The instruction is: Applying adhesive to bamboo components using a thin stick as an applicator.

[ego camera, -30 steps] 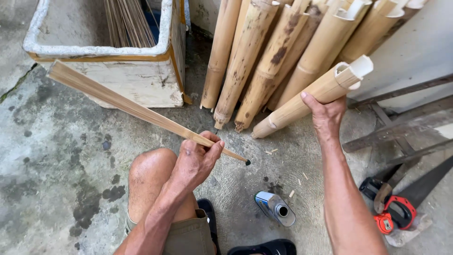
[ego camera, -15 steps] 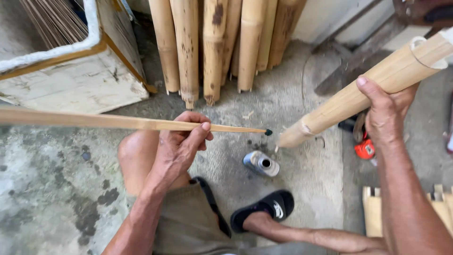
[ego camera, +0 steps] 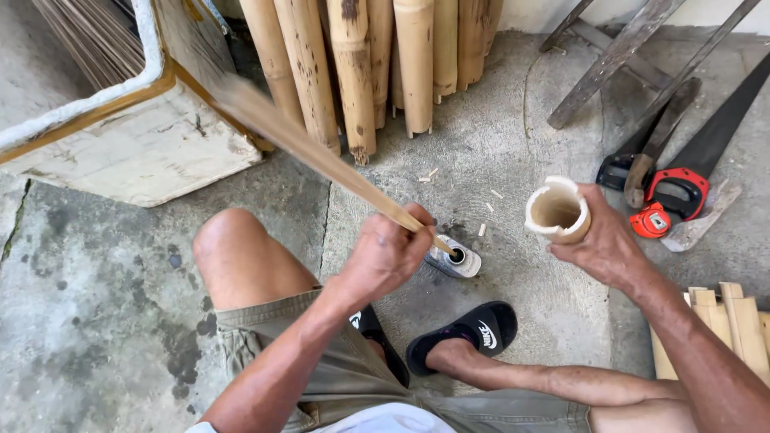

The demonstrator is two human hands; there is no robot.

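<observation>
Fingers of the left hand [ego camera: 389, 255] are clamping a stiff, light slat [ego camera: 321, 156] near its tip, while the right hand [ego camera: 603, 244] is wrapping a hollow, rigid bamboo tube [ego camera: 557, 210].

Khaki shorts [ego camera: 337, 369], black slides [ego camera: 473, 333], bare arms.

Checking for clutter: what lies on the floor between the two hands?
In the head view, a small metal can sits there, the left hand's stick tip dipped in; right hand stays apart.
</observation>
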